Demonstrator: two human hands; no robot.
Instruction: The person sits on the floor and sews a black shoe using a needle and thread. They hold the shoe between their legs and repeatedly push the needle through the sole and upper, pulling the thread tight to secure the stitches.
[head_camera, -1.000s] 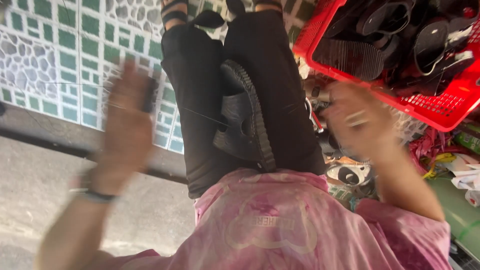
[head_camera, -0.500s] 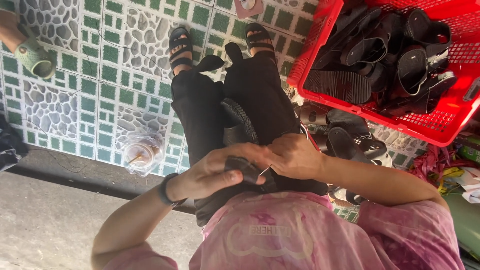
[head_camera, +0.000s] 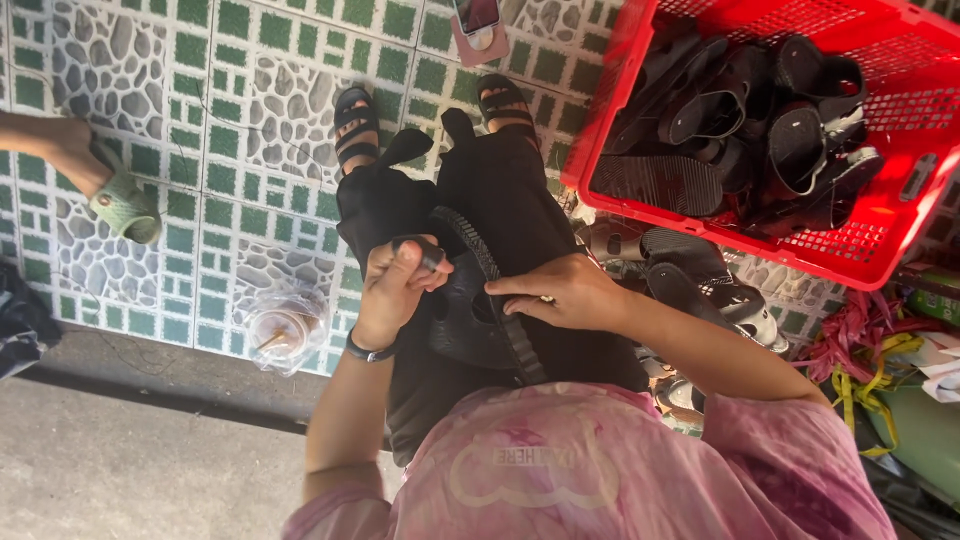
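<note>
The floor (head_camera: 150, 130) fills the view from nine to twelve o'clock: green and white tiles, some patterned like grey pebbles, ending at seven o'clock in a dark edge and a strip of bare grey concrete (head_camera: 120, 460). At one to two o'clock sits a red plastic basket (head_camera: 880, 235) with lattice walls, piled with black sandals and loose black soles (head_camera: 740, 130). More dark sandals (head_camera: 690, 270) lie on the tiles just below the basket, at three o'clock. At four o'clock there is a heap of pink and yellow strips (head_camera: 860, 345). At eight o'clock a plastic cup with a straw (head_camera: 283, 330) stands in a clear bag. At nine o'clock another person's foot in a pale green slipper (head_camera: 120, 205) rests on the tiles. At twelve o'clock a phone (head_camera: 477, 18) lies flat.

At the centre, on the person's lap in black trousers, lies a black sandal (head_camera: 470, 310) with a ridged sole edge and a wide upper. The left hand (head_camera: 395, 285), with a dark band at the wrist, is closed around a black strap of the sandal, thumb pressed over it. The right hand (head_camera: 560, 295) rests flat on the upper, fingers together and pressing the sole edge; I cannot tell whether it grips.
</note>
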